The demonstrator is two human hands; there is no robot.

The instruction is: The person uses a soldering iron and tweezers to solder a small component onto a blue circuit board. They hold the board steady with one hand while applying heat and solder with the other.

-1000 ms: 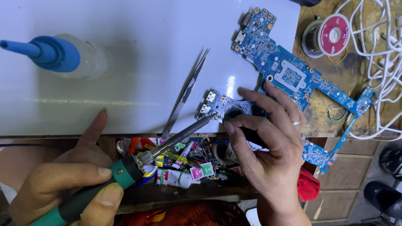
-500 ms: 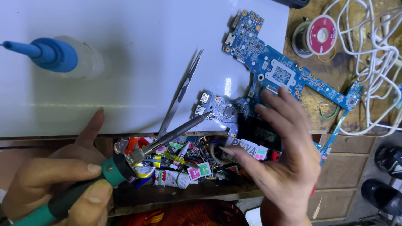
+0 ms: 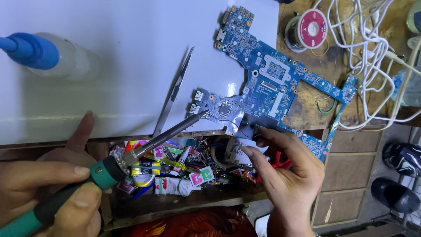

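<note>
Soldering step in hand: left hand [image 3: 52, 193] fingers wrapped tight on iron [image 3: 144, 147], tip at board [image 3: 272, 87] near its ports. Right hand [image 3: 285, 175] pinches board's lower edge, steadying it on white mat [image 3: 109, 66]. Next move needs a steady tip and a still board.

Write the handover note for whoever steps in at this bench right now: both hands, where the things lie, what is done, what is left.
Left hand: gripping the green-and-black-handled soldering iron, its metal tip at the left edge of the blue L-shaped circuit board, by the silver ports.
Right hand: fingers pinching the board's lower edge, steadying it.
The board lies partly on the white sheet, partly on the wooden bench. Steel tweezers lie loose on the sheet; the red solder spool sits beyond the board.
Done: iron brought to the board.
Left: whether any joint is finished cannot be told.
</note>
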